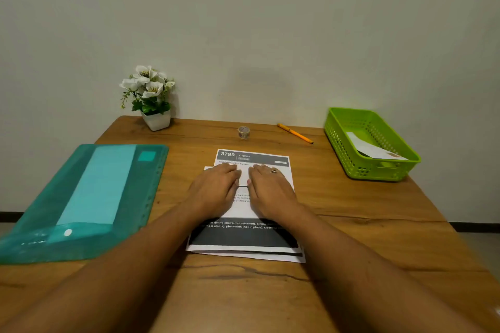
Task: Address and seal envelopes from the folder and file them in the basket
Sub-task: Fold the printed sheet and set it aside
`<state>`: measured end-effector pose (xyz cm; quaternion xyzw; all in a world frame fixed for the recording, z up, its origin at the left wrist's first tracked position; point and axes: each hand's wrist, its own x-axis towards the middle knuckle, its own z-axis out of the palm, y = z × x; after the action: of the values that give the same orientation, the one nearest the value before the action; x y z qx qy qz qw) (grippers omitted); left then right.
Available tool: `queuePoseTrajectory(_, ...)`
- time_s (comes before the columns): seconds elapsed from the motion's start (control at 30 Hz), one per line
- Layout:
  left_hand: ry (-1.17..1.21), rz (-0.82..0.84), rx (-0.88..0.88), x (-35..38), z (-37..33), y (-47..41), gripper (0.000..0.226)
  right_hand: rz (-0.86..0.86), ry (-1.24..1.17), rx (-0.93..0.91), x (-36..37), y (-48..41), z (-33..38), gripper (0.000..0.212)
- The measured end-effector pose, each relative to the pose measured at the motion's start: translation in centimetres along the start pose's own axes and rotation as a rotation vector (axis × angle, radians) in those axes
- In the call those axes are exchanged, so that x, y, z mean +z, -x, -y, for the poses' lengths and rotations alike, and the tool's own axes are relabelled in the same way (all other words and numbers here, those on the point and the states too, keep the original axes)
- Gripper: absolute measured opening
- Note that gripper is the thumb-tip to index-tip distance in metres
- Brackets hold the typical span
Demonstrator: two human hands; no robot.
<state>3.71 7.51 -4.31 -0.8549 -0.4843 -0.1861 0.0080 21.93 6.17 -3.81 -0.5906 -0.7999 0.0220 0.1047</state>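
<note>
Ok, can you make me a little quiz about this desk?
1. True or false: the green basket already holds an envelope.
2. What lies between the tape roll and the basket: A pen, B scissors, C stapler?
3. Which side of the table is the teal folder on?

Key: 1 true. 2 A. 3 the person's left; both the left hand and right hand rest flat on the papers.
</note>
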Motion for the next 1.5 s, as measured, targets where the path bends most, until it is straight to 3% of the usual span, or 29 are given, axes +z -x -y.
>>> queuePoseTrajectory(0.2, 0.061, 0.090, 0.015, 1.0, -0.6, -0.9, 0.048, -0.006, -0.152, 0.031, 1.1, -0.5, 0.9, 0.053)
queuePoseTrajectory(0.37, -0.062, 0.302, -0.114, 1.0, 0.7, -1.0, 0.064, 0.121, -0.055, 0.064, 1.7, -0.8, -0.4, 0.066)
queuePoseTrajectory(0.5, -0.128, 0.375, -0.180, 0.6, 1.9, -1.2, 0.072, 0.206, -0.006, 0.134, 1.6, -0.9, -2.3, 0.082)
queuePoseTrajectory(0.7, -0.160, 0.364, -0.255, 0.8, 3.1, -1.2, 0.075, 0.217, 0.052, 0.251, 1.1, -0.7, -3.2, 0.089)
queuePoseTrajectory(0.93, -0.167, 0.363, -0.266, 0.7, 2.8, -1.0, 0.075, 0.213, 0.003, -0.017, 2.0, -0.8, 0.7, 0.080)
queuePoseTrajectory(1.2, -0.148, 0.303, -0.320, 0.8, 3.0, -0.7, 0.080, 0.227, 0.045, 0.146, 0.3, 0.4, -5.0, 0.090)
queuePoseTrajectory(1.37, -0.123, 0.119, -0.096, -0.6, 2.1, -0.4, 0.063, 0.212, 0.037, 0.141, 0.0, 0.8, -5.6, 0.089)
queuePoseTrajectory(1.5, -0.092, 0.238, -0.092, -1.7, 2.6, -1.7, 0.076, 0.218, 0.021, 0.136, -0.1, 0.8, -5.7, 0.094)
